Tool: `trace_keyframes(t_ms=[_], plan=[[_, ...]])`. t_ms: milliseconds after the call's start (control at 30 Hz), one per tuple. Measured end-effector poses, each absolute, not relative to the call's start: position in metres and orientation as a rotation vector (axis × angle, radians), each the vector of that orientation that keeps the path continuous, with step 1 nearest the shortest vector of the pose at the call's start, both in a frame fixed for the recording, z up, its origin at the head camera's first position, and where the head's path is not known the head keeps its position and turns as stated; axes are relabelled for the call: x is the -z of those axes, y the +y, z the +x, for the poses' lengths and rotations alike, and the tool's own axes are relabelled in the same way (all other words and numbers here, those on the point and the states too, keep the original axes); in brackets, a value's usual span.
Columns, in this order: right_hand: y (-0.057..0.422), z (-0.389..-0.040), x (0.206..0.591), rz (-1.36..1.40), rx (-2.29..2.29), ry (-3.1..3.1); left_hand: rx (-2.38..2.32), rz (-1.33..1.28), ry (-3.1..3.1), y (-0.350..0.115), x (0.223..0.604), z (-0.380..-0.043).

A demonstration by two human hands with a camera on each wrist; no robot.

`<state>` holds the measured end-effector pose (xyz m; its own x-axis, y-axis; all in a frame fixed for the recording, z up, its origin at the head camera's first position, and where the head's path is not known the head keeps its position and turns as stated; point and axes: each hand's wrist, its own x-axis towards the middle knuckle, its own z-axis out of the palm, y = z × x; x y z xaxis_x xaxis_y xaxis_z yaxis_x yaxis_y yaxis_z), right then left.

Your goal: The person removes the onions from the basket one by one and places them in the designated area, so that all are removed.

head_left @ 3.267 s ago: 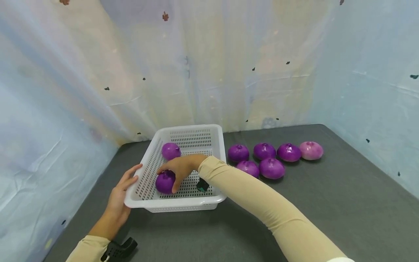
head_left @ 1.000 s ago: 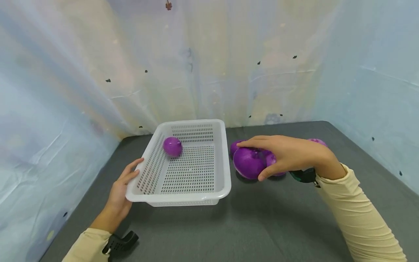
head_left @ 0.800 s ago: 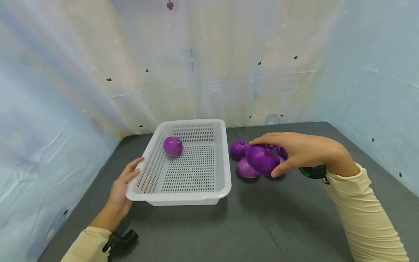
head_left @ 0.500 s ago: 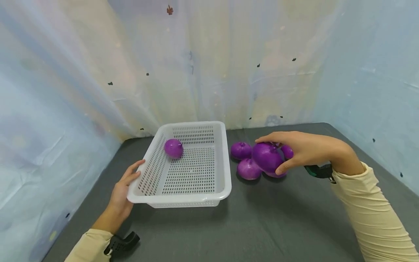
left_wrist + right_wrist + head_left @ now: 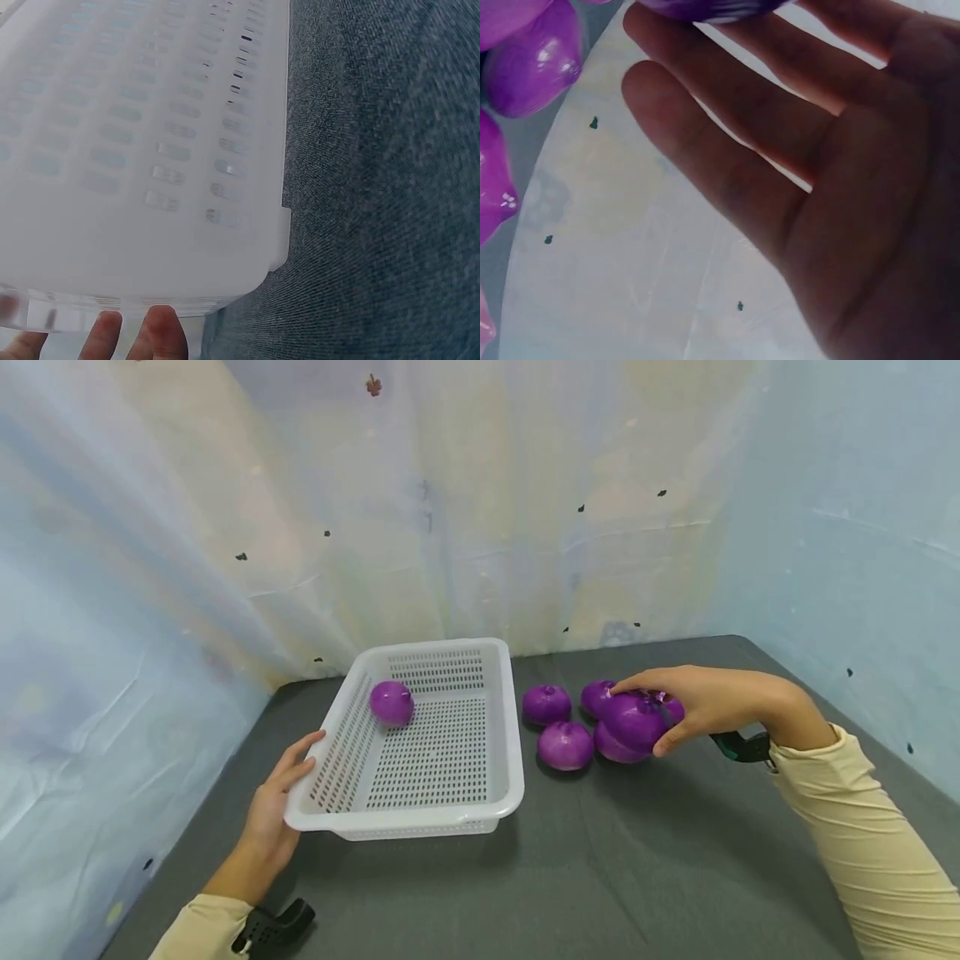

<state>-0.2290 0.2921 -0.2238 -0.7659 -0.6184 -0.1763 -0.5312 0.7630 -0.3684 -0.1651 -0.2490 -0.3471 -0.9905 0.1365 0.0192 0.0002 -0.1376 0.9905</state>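
Note:
My left hand [image 5: 268, 822] holds the left side of a white perforated plastic basket [image 5: 510, 752] near its front corner. Fingertips [image 5: 161, 330] show against the basket wall in the left wrist view. One purple onion [image 5: 392, 704] lies inside, at the back left. Right of the basket, my right hand [image 5: 716, 702] grips a glossy purple onion [image 5: 633, 724] between thumb and fingers, over the other onions. In the right wrist view, only the lower edge of the held onion [image 5: 712, 7] shows above the fingers. It partly covers an onion [image 5: 617, 750] beneath.
Two more purple onions, one behind [image 5: 546, 704] and one in front [image 5: 566, 746], sit on the dark grey table [image 5: 540, 885] by the basket. Another onion [image 5: 595, 696] is partly behind the right hand. A patterned curtain [image 5: 465, 510] hangs along the table's back.
My right hand has lifted an onion out of the basket and carried it right, over the group of onions. Lately it has drifted further right. The left hand stays on the basket.

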Motion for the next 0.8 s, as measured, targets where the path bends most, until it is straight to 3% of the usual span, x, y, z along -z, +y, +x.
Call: trace_keyframes(t_ms=[800], plan=[[0.343, -0.265, 0.259, -0.729, 0.428, 2.574, -2.281, 0.145, 2.033, -0.248, 0.348, -0.165]])
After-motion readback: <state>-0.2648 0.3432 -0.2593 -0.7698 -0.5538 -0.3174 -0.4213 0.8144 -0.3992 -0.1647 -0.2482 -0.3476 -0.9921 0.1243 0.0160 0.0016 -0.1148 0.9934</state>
